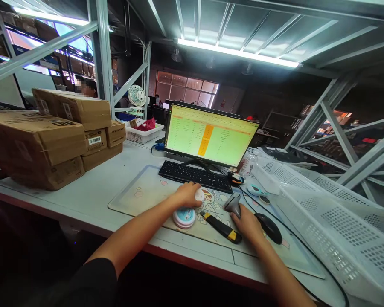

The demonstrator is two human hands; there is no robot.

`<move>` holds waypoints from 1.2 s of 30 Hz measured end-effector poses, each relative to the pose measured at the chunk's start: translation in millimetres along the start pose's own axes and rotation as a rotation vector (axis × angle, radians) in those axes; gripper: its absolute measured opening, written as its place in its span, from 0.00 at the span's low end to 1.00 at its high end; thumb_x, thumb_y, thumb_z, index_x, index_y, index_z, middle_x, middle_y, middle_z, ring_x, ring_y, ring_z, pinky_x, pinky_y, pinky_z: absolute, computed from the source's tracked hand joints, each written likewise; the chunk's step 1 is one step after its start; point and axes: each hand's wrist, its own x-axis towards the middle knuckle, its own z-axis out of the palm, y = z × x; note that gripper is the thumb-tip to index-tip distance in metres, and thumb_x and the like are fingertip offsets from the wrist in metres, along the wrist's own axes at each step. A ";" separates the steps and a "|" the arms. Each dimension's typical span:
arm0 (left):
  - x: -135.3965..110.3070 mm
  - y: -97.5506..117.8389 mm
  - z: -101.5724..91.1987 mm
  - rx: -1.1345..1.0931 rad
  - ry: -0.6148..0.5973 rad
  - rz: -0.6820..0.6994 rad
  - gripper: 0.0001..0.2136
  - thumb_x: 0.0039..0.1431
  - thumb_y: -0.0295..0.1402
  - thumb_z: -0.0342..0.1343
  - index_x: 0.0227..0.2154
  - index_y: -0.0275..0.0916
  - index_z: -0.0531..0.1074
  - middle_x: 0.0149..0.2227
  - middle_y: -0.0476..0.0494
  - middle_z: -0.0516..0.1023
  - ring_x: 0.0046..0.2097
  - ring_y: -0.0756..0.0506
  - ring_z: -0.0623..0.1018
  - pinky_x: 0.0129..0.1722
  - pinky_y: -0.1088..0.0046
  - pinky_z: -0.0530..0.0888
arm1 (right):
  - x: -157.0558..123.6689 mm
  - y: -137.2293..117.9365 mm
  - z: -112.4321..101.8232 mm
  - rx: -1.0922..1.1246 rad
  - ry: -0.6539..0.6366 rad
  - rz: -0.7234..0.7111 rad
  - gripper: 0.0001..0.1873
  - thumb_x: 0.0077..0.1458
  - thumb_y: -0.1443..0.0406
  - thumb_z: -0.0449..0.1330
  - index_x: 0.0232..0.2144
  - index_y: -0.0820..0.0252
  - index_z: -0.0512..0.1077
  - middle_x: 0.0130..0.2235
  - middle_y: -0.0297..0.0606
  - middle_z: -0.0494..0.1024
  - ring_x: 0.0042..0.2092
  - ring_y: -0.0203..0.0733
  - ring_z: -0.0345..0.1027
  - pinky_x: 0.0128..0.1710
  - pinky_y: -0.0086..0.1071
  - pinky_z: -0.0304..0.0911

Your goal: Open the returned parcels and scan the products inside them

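My left hand (188,195) is closed around a small white round item (199,195) above the desk mat (124,200); its exact kind is partly hidden by the fingers. Just below that wrist sits a round container (184,216) with a light blue label and pinkish rim. My right hand (247,221) grips a grey barcode scanner (233,205), its head pointing up and to the left. Between the two hands lies a black and yellow utility knife (222,228). Beside my right hand rests a black computer mouse (269,228).
A keyboard (195,175) and a lit monitor (211,134) showing a spreadsheet stand behind the mat. Stacked cardboard boxes (64,140) fill the left side. White perforated baskets (339,230) line the right, and a black cable (302,249) runs across the desk.
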 end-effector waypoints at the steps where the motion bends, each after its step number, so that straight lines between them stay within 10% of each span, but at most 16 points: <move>1: -9.1 1.1 -1.8 0.003 0.040 0.015 0.37 0.54 0.45 0.64 0.65 0.40 0.65 0.61 0.31 0.71 0.61 0.30 0.72 0.61 0.53 0.71 | -1.2 1.0 -1.3 0.014 0.001 -0.018 0.24 0.68 0.53 0.49 0.56 0.63 0.67 0.55 0.58 0.78 0.54 0.60 0.75 0.51 0.46 0.70; 14: -91.8 -9.4 30.8 -0.198 0.123 -0.069 0.42 0.47 0.45 0.72 0.67 0.48 0.65 0.73 0.39 0.56 0.64 0.31 0.72 0.65 0.53 0.69 | 17.5 149.2 40.3 0.136 0.330 -0.016 0.32 0.59 0.50 0.52 0.58 0.61 0.73 0.58 0.53 0.75 0.59 0.60 0.69 0.61 0.54 0.64; 29: -155.1 -67.6 51.6 -0.140 0.652 -0.345 0.29 0.55 0.37 0.69 0.60 0.51 0.68 0.69 0.44 0.61 0.65 0.34 0.72 0.59 0.54 0.77 | 12.6 161.8 69.2 0.201 0.370 0.005 0.33 0.56 0.45 0.49 0.55 0.55 0.75 0.58 0.47 0.76 0.55 0.60 0.74 0.55 0.53 0.70; 36: -154.1 -60.5 50.5 -0.104 0.635 -0.361 0.31 0.53 0.35 0.71 0.59 0.48 0.66 0.68 0.42 0.63 0.63 0.34 0.74 0.55 0.54 0.79 | 11.6 161.1 67.4 0.198 0.345 0.011 0.33 0.56 0.44 0.49 0.53 0.53 0.76 0.57 0.51 0.76 0.54 0.65 0.73 0.52 0.57 0.70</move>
